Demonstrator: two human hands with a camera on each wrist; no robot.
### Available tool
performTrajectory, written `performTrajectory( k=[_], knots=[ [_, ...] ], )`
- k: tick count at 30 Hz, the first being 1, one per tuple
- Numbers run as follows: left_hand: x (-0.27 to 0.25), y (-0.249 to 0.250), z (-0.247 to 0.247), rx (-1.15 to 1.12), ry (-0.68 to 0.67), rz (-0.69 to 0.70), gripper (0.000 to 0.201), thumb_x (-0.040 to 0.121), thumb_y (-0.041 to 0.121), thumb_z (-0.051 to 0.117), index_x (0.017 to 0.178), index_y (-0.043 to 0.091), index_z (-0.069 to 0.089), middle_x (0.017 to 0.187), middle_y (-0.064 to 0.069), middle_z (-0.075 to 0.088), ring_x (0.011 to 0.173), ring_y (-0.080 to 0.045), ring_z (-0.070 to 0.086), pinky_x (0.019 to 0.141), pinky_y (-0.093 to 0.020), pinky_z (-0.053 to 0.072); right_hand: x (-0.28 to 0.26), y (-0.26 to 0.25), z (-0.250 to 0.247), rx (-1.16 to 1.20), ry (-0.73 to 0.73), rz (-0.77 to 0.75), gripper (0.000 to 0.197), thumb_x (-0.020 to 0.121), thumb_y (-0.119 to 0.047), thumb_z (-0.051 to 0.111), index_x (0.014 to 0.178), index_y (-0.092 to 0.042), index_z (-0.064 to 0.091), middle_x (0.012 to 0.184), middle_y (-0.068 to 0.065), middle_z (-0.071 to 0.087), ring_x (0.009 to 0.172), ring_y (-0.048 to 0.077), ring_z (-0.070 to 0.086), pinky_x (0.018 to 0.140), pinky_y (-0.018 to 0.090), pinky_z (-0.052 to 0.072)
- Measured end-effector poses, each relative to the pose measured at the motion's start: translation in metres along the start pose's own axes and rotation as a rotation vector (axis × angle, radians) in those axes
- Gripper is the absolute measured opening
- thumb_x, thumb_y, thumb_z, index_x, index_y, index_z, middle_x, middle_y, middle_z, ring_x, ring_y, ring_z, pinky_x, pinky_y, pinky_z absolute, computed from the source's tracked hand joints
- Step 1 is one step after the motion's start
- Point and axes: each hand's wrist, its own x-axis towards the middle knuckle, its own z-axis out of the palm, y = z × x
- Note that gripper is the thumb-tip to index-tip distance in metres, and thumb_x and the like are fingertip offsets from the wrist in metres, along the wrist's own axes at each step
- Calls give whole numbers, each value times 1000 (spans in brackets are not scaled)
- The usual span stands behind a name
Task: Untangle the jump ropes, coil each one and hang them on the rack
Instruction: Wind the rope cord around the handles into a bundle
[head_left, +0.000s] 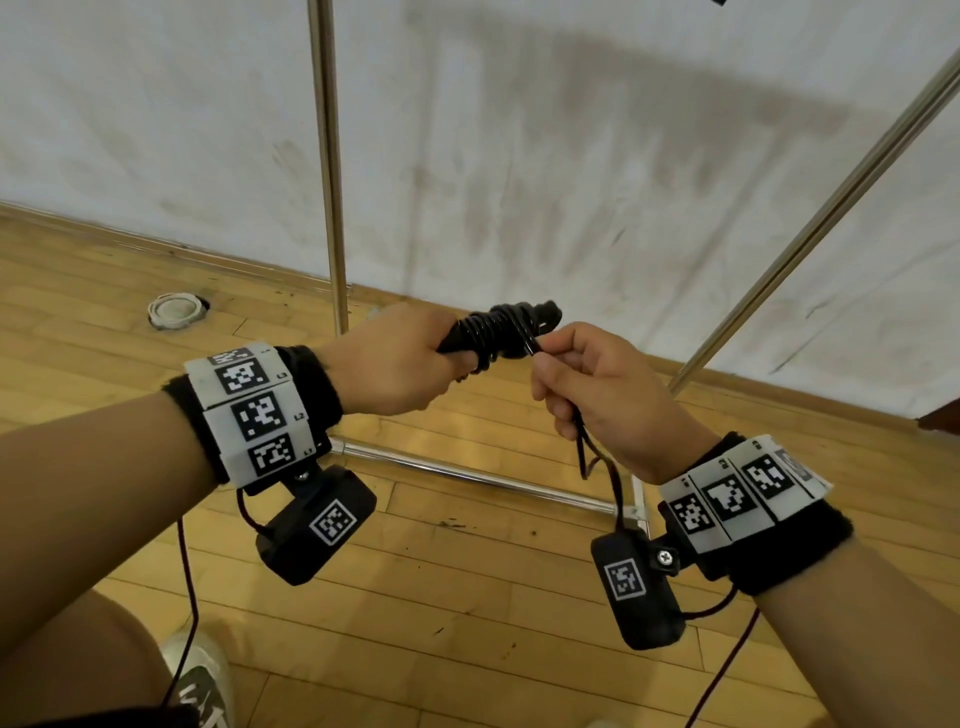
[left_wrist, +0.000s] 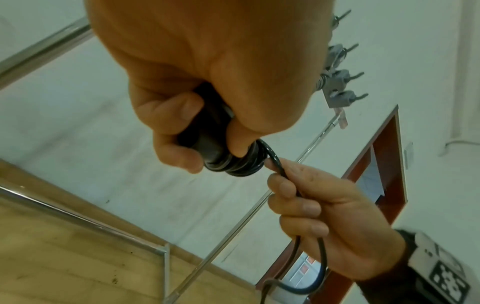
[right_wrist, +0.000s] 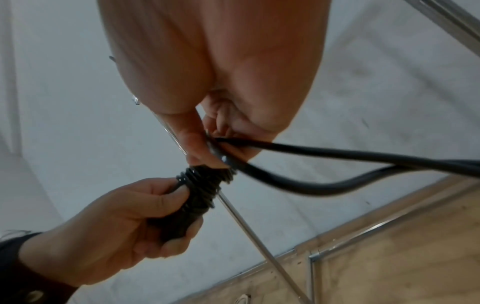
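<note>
Left hand clenched on jump rope handles, cord wound tight round them, mid-air near rack; right hand pinching loose cord tail; thin, slick, springy, best gripped close to wraps

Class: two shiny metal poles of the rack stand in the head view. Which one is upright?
The left pole, rising straight behind the left hand. The right pole slants steeply, leaning toward the upper right corner.
</note>
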Motion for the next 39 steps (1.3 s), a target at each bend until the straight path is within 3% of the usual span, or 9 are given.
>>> performTrajectory(
  k=[7,13,16,20,23,28,30,35,39],
  knots=[
    [-1,5,-9,-212,93,41,15,98,25,55,90,15,62,74,-4,70,54,-11,65,52,-21,50,-4,14,12,43,47,-32,26,94,-42,56,99,-23,73,61,4,64,43,14,51,43,25,45],
    [-10,7,-18,-360,-15,67,14,100,23,55,95,11,61,75,-5,71,58,-15,65,47,-19,43,-3,30,5,124,-77,-80,38,100,-4,46,120,-28,67,84,2,67,69,14,55,66,26,47],
    [-15,10,-20,-404,-140,121,16,99,28,55,98,12,61,76,-5,70,59,-17,64,48,-23,42,-4,35,0,114,-62,-15,18,95,-24,61,99,-15,77,84,5,73,64,13,61,56,22,49],
    [-20,15,-19,-412,-288,181,18,92,33,54,101,20,62,76,-5,69,59,-20,63,48,-22,41,-3,39,-3,-83,19,88,42,78,-60,67,77,-19,79,58,3,66,43,12,46,45,19,39],
    [-24,15,-16,-407,-385,190,10,93,32,54,93,27,63,74,-3,67,60,-19,62,48,-21,42,-2,41,-2,-241,-33,37,22,92,-35,66,71,-34,74,59,-6,60,52,15,46,51,28,39],
    [-27,11,-7,-320,-565,168,13,97,26,55,92,15,59,74,-4,67,60,-20,63,60,-23,47,3,44,-14,-441,-152,-183,17,83,0,65,71,-11,65,60,-15,62,61,2,58,63,27,52],
    [-28,12,-3,-281,-624,158,15,98,26,54,93,13,59,77,-7,68,63,-22,64,63,-25,48,5,46,-14,-609,-166,-245,9,84,-16,74,75,-15,70,66,-12,66,65,5,62,63,30,51],
    [-29,11,4,-91,-654,99,13,100,26,54,93,17,60,76,0,69,61,-14,64,54,-16,46,13,47,-14,-836,-44,-44,73,62,-88,46,62,-17,62,57,0,59,53,19,54,51,38,43],
    [-24,8,10,147,-602,35,14,99,35,53,91,23,58,77,1,69,58,-8,64,53,-20,47,16,32,-11,-665,-12,-57,48,72,-68,67,72,-20,65,53,-12,53,47,2,46,46,15,35]
  ],
)
